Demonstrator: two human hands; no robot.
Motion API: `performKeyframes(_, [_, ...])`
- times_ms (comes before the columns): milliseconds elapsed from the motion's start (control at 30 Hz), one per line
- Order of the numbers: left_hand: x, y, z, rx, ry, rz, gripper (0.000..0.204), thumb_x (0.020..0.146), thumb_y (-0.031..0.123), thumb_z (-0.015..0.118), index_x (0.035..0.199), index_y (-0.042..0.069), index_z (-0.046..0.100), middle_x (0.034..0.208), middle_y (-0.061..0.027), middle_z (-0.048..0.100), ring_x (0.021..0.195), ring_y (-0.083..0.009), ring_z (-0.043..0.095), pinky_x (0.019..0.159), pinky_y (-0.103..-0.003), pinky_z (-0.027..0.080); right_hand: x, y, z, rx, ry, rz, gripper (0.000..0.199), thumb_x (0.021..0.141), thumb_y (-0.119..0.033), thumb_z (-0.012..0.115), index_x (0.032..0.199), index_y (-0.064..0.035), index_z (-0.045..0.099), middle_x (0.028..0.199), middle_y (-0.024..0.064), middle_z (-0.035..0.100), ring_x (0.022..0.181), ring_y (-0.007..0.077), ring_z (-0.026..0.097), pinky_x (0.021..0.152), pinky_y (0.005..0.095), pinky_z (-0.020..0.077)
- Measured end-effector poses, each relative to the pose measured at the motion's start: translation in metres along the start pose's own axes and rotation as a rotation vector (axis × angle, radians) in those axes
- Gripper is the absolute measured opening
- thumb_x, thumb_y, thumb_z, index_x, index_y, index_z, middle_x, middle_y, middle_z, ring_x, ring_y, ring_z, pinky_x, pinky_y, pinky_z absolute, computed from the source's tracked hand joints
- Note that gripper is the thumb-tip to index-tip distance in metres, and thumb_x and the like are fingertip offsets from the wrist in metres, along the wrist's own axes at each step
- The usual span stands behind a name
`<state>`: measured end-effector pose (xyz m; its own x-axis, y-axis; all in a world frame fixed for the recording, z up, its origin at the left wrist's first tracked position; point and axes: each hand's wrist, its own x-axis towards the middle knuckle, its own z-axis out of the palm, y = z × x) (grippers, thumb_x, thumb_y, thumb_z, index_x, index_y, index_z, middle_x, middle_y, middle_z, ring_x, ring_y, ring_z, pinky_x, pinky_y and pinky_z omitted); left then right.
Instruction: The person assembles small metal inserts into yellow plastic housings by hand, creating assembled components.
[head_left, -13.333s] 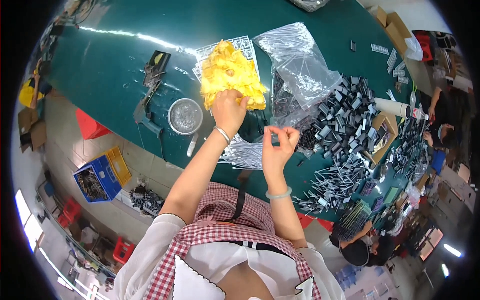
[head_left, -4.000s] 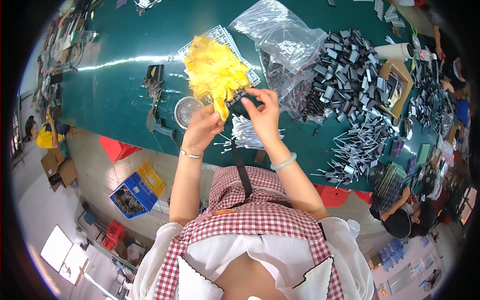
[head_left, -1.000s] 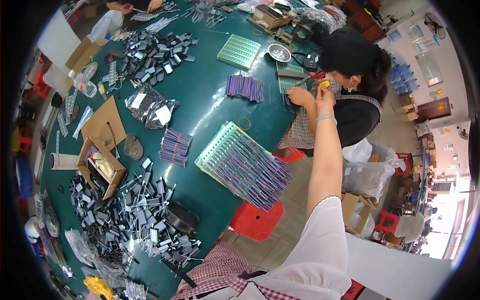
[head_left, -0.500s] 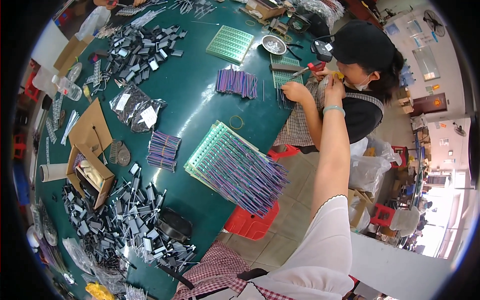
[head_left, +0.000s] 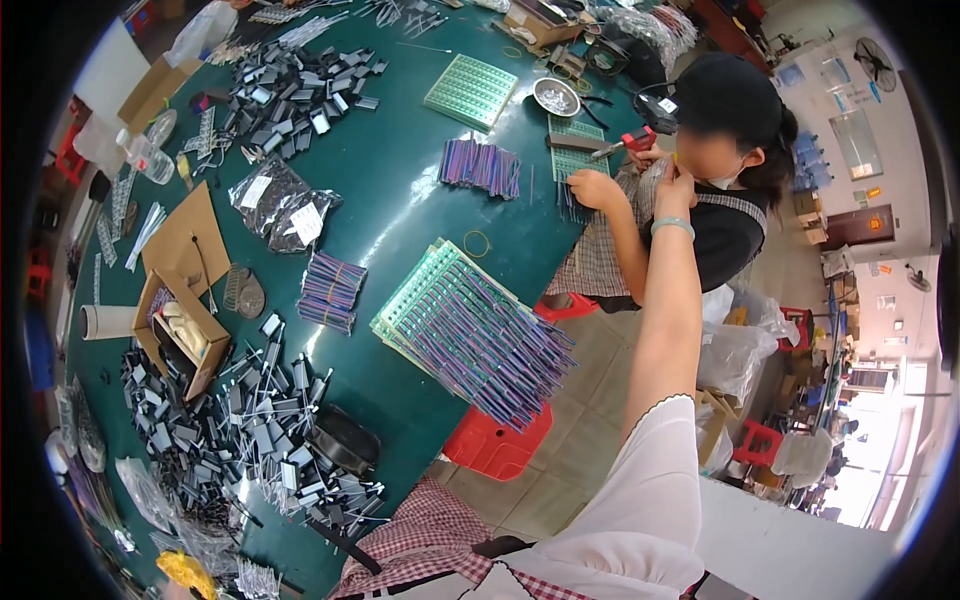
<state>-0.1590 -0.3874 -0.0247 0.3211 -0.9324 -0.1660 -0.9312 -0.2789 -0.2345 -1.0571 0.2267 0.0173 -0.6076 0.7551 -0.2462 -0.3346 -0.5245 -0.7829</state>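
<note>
Bunched, whether around anything I cannot tell, the right hand [head_left: 675, 190] is at the mouth of a co-worker [head_left: 728, 98] beside the counter [head_left: 408, 165]; I see no left hand. A light touch, clear of the red-handled tool [head_left: 640, 140], should serve best.

Surface [head_left: 370, 385]: circuit boards [head_left: 430, 300] near the right edge, wire bundle [head_left: 332, 290] to their left, bowl [head_left: 556, 97] behind.
Carton [head_left: 180, 330]: left of the wire bundle.
Right hand [head_left: 676, 190]: close to a co-worker [head_left: 715, 240], right of the surface.
</note>
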Motion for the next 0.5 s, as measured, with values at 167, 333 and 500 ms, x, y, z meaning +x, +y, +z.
performKeyframes(167, [0.011,0.011,0.017,-0.097,-0.017,0.024,0.046,0.084,0.038,0.053,0.112,0.001,0.055,0.111,-0.0191,0.058,0.09,-0.024,0.059,0.074,-0.037,0.048,0.029,-0.003,-0.003,0.042,-0.149,0.015,0.011,0.079,0.009,0.059,0.083,0.0081,0.049,0.088,0.0186,0.056,0.077,0.0261,0.059,0.074,0.0309,0.0538])
performKeyframes(333, [0.021,-0.014,0.029,-0.187,-0.008,-0.012,0.049,0.084,0.039,0.053,0.114,0.0,0.054,0.113,-0.0197,0.057,0.09,-0.0237,0.058,0.074,-0.037,0.047,0.025,0.017,-0.005,-0.11,-0.536,0.36,0.005,0.082,0.007,0.057,0.083,0.0053,0.053,0.081,0.0198,0.059,0.073,0.0254,0.06,0.075,0.0308,0.0525])
performKeyframes(500, [-0.055,-0.222,0.037,-0.233,0.026,-0.328,0.051,0.085,0.039,0.052,0.117,0.0,0.052,0.116,-0.0202,0.056,0.091,-0.0234,0.058,0.075,-0.037,0.047,-0.019,0.046,-0.015,-0.114,-0.914,0.581,0.009,0.08,-0.004,0.063,0.085,-0.0043,0.055,0.074,0.0081,0.059,0.069,0.0234,0.058,0.061,0.0295,0.0489])
